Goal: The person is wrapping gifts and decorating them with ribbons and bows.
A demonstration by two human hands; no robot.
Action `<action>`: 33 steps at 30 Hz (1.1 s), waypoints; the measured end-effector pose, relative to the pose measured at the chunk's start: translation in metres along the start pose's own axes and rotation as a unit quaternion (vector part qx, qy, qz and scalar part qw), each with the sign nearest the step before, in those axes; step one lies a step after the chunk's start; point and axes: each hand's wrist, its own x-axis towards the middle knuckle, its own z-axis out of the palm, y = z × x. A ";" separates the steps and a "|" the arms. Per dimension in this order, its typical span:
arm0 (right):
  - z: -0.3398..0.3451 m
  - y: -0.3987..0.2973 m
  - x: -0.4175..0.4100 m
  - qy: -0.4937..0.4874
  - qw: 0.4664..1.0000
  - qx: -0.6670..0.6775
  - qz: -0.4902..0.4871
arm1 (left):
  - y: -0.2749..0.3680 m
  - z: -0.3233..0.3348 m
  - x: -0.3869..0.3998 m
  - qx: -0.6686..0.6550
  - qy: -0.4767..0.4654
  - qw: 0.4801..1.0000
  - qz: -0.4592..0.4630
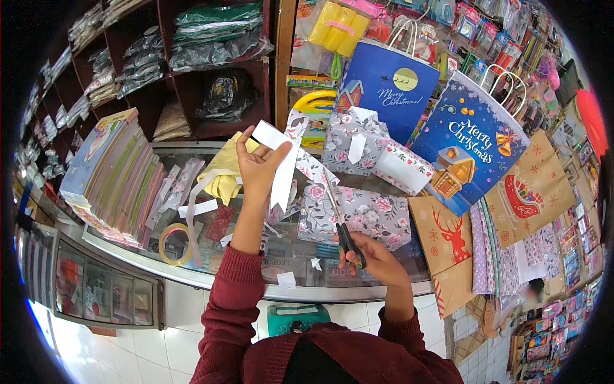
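Note:
My left hand (261, 165) is raised over the glass counter, pinching a folded white paper strip (286, 185) whose lower end is cut to a V notch. A floral patterned piece of the paper shows behind it. In my right hand (371, 257) are black-handled scissors (346, 236), blades pointing up and away from me. Behind the blades lies a box wrapped in grey floral paper (379, 216). Farther back stands another floral wrapped box (355, 139) with a white paper tag, beside a smaller wrapped packet (404, 165) with a white panel.
Clear tape roll (175, 244), yellow cloth (223, 170) and paper scraps (286, 280) lie on the counter (206, 279). A tall stack of books (108, 177) stands left. Blue Christmas bags (472, 144) and brown paper bags (443, 240) stand right. A green stool (298, 320) is below.

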 end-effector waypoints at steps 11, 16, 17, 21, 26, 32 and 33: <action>-0.003 0.003 -0.001 -0.004 1.000 -0.024 -0.001 | 0.001 0.002 -0.001 -0.003 0.002 1.000 -0.007; -0.004 0.008 -0.001 0.000 1.000 -0.023 -0.010 | 0.000 0.002 0.000 -0.004 0.004 1.000 -0.003; -0.004 0.009 -0.002 0.000 1.000 -0.022 -0.016 | 0.000 0.002 0.000 -0.006 0.001 1.000 0.001; 0.002 0.006 0.000 0.032 0.999 -0.015 -0.017 | 0.000 0.000 0.000 -0.010 -0.001 1.000 0.006; 0.000 0.007 -0.002 0.019 0.999 -0.032 0.004 | 0.003 0.003 -0.002 -0.012 0.005 1.000 0.002; 0.002 0.008 0.000 0.034 0.998 -0.050 0.004 | 0.004 0.003 -0.003 -0.010 0.013 1.000 0.000; 0.002 0.008 0.000 0.034 0.998 -0.050 0.004 | 0.004 0.004 -0.003 -0.012 0.013 1.000 0.000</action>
